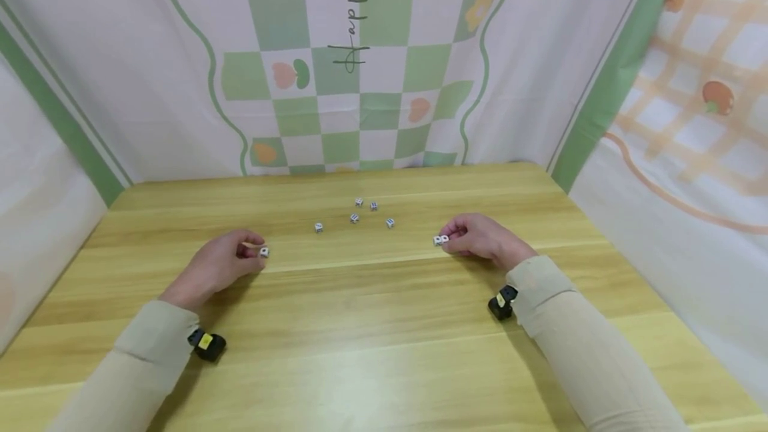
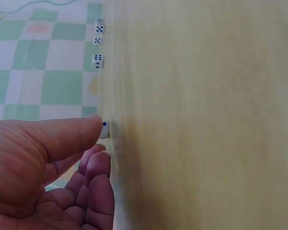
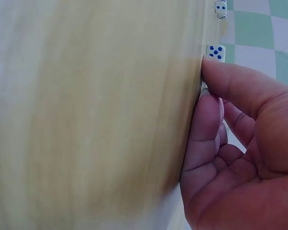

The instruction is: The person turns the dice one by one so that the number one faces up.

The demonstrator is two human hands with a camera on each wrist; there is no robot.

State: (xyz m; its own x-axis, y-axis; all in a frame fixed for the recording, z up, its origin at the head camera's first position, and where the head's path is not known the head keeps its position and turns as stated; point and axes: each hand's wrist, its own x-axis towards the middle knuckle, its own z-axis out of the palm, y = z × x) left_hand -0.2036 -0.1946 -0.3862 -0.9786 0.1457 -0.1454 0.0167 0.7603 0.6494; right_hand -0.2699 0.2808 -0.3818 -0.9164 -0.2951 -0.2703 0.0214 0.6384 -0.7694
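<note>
On the left of the table, my left hand (image 1: 225,260) pinches a white die (image 1: 264,253) at the tips of thumb and fingers. The left wrist view shows that die (image 2: 104,129) partly behind the thumb. Over on the right, my right hand (image 1: 480,239) has thumb and forefinger on a die (image 1: 445,239), which touches a second die (image 1: 437,241) on its left. In the right wrist view the second die (image 3: 216,52) shows five blue dots beyond the thumb; the pinched one is mostly hidden by the fingertips.
Several loose dice lie between the hands towards the back: one die (image 1: 319,227) nearer the left, another die (image 1: 390,223) nearer the right. The wooden table (image 1: 348,325) ends at a checked cloth (image 1: 336,105). Cloth walls stand on both sides.
</note>
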